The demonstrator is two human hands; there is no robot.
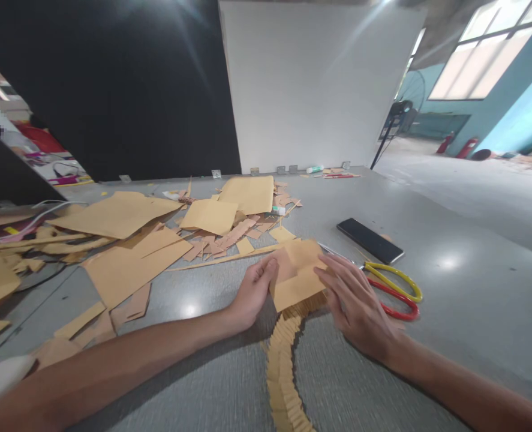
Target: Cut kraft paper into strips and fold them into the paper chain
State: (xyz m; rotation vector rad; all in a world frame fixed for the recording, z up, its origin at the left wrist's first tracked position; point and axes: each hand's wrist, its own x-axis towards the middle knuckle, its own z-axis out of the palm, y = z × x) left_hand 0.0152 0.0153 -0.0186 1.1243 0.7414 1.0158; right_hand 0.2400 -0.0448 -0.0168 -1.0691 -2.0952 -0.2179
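Observation:
A folded piece of brown paper (299, 282) is held up over the table between my hands. My left hand (252, 294) is closed on its left edge, thumb on top. At the right edge, the fingers of my right hand (360, 306) lie long across the paper, with the thumb below partly hidden. Under the paper, a pleated brown paper strip (283, 360) curves down towards me. Scissors with yellow and red handles (396, 282) lie just beyond my right hand, which hides part of them.
A black phone (370, 240) lies at the right. Brown paper sheets (117, 216) and scraps (243, 231) cover the left and back of the grey table (463, 312). A glue stick (315, 170) is near the upright panels (310, 84). A white rounded object (5, 378) sits at lower left.

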